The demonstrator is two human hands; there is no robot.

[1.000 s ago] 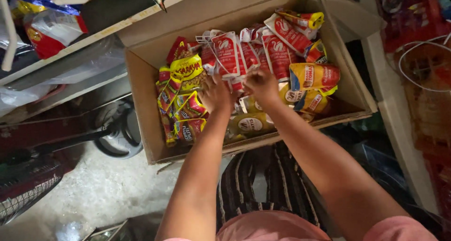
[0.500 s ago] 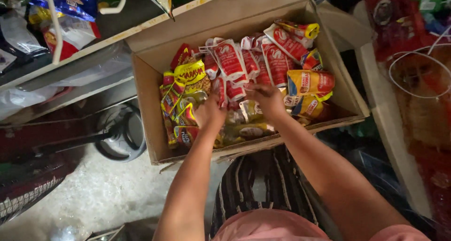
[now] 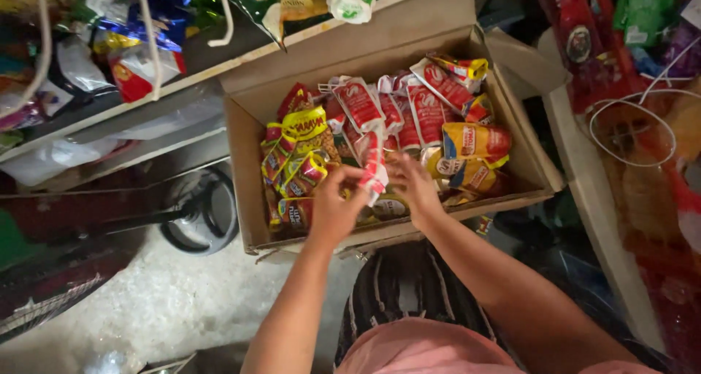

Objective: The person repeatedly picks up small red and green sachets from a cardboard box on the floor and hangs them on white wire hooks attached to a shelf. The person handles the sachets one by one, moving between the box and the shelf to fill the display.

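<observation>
Rough grey concrete floor (image 3: 157, 308) shows at the lower left, with shelves of glossy snack bags (image 3: 139, 60) above it and a white wire rack (image 3: 631, 129) at the right edge. Between them sits an open cardboard box (image 3: 244, 137), brown and matte, its flaps folded outward and its walls slightly bent. Inside lie many small plastic packets, shiny and crinkled: yellow-and-red packets (image 3: 303, 137) stacked along the left side, red-and-white packets (image 3: 427, 100) fanned across the back, and orange packets (image 3: 475, 140) at the right.

Both bare hands reach into the front of the box. The left hand (image 3: 332, 206) has its fingers curled and closed on the lower end of a strip of red-and-white packets (image 3: 372, 159), which hangs as a narrow, limp ribbon running up toward the back of the box. The right hand (image 3: 412, 188) lies just beside it, fingers spread and bent down onto the packets near the strip; whether it pinches anything cannot be told. A round dark ring (image 3: 208, 213) rests on the floor just left of the box.
</observation>
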